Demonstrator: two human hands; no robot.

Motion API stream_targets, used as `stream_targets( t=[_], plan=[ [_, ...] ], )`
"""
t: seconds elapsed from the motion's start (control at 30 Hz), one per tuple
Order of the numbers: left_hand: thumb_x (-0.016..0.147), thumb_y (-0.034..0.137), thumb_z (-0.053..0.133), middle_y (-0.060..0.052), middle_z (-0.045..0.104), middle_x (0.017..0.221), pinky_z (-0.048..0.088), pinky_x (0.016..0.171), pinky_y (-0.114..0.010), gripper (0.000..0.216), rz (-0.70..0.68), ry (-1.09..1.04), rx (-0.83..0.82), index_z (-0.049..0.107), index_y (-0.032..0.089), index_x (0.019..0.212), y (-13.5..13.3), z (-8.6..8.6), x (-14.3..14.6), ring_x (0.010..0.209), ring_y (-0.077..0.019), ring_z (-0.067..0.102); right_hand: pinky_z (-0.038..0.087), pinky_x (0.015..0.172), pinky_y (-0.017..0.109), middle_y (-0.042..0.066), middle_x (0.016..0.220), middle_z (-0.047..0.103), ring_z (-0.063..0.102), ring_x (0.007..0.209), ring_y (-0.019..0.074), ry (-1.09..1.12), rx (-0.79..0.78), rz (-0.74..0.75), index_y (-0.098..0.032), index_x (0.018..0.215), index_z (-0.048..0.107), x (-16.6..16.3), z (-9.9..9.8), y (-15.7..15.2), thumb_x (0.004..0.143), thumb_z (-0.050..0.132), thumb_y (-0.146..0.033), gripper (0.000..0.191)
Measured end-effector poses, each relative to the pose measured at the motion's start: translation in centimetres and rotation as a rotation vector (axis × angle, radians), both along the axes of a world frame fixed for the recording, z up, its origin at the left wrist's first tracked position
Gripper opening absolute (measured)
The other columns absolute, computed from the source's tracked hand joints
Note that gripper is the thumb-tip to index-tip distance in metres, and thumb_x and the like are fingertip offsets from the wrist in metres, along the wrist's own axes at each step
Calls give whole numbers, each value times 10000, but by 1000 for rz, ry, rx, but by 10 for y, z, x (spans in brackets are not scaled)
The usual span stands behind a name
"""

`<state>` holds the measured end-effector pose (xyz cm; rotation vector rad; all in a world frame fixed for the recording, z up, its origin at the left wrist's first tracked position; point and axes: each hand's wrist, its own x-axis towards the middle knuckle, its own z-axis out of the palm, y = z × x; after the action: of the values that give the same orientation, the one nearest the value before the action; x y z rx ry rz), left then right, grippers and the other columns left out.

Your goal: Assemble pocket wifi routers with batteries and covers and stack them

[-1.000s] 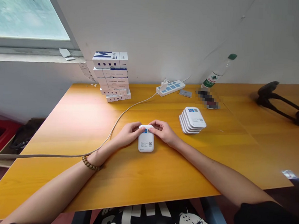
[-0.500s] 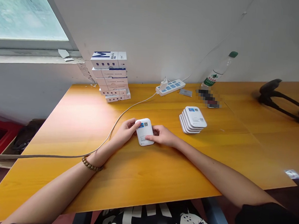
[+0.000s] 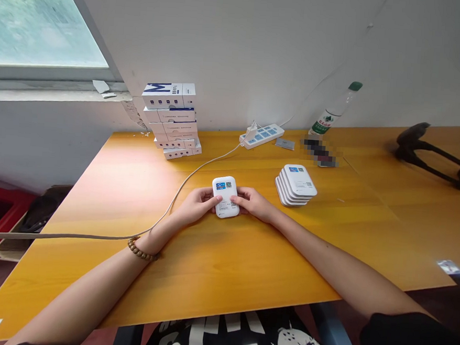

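Note:
Between my two hands is a small white rounded device (image 3: 225,208), like a pocket Wi-Fi router, with a blue label and a QR code on the face turned up. My left hand (image 3: 198,204) grips its left edge, thumb on the face and fingers behind. On the opposite edge my right hand (image 3: 253,203) is closed the same way, its thumb pressed near the middle. Fingers under the device are hidden. To the right stands a stack of several similar white devices (image 3: 298,182), the top one also showing a blue label and a QR code.
A tall stack of white boxes (image 3: 174,117) stands by the wall. Beside it lie a power strip (image 3: 262,136) and a grey card (image 3: 285,144). A cable (image 3: 181,187) crosses the wooden table (image 3: 215,276) near my left forearm. Farther right are a water bottle (image 3: 330,114) and a black stand (image 3: 424,154).
The held device has moved slightly up and right. My left thumb has slid from its upper left corner down to the left side, uncovering the blue label. My right hand still holds the right edge.

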<state>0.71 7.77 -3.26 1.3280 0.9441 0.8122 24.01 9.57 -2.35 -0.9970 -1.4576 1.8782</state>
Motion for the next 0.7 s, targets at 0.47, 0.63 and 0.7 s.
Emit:
stream_targets(
  t=[0.47,0.63,0.7],
  plan=[
    [919,526,766,-61,758,891,534,788,-295,409,-50,-107,23,777,133,1033,4,7,-8,756,-153,653,393,474,237,-7,823,671,477,507,75,10,214,-43,-165,1090,664,0,-9,7,904,778,-599,486],
    [889,580,810,-77,763,965,549,776,-287,467,-47,-81,37,750,135,1017,4,6,-6,793,-157,685,525,598,278,30,892,711,602,599,120,-86,294,36,-160,1127,695,2,-9,7,943,725,-610,486],
    [863,591,835,-94,769,1042,570,816,-308,501,-36,-88,30,728,143,1060,3,4,-5,865,-183,721,552,630,284,69,1009,744,673,720,162,-67,269,73,-165,1239,682,1,-10,6,925,749,-606,546]
  ],
)
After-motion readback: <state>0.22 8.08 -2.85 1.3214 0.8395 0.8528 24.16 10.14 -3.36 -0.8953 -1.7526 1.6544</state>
